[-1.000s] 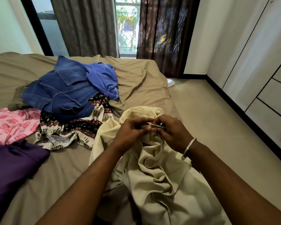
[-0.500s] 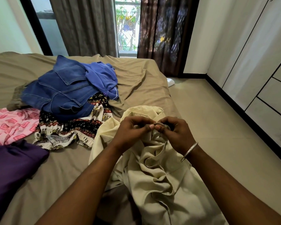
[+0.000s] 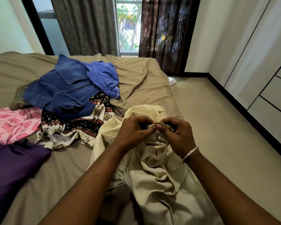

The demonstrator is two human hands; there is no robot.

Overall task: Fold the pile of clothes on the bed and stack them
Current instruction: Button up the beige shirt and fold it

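A crumpled cream garment [image 3: 156,172] lies over the bed's near right corner and hangs toward me. My left hand [image 3: 135,130] and my right hand [image 3: 177,133] meet above it, each pinching a small fold of its edge between thumb and fingers. Behind them is the pile: blue jeans [image 3: 60,93] on top with a blue top [image 3: 104,78] beside them, and a black patterned garment [image 3: 75,129] underneath. A pink patterned cloth [image 3: 11,124] and a purple garment [image 3: 11,166] lie at the left.
The bed [image 3: 144,85] has a tan sheet, bare at the far right and front left. Tiled floor [image 3: 217,127] runs along the right, bordered by white wardrobe doors [image 3: 266,62]. Curtains [image 3: 88,25] and a window stand behind the bed.
Both hands stay together on the cream garment's edge; the fingers have shifted slightly, working the small fold between them. The pile has not moved.
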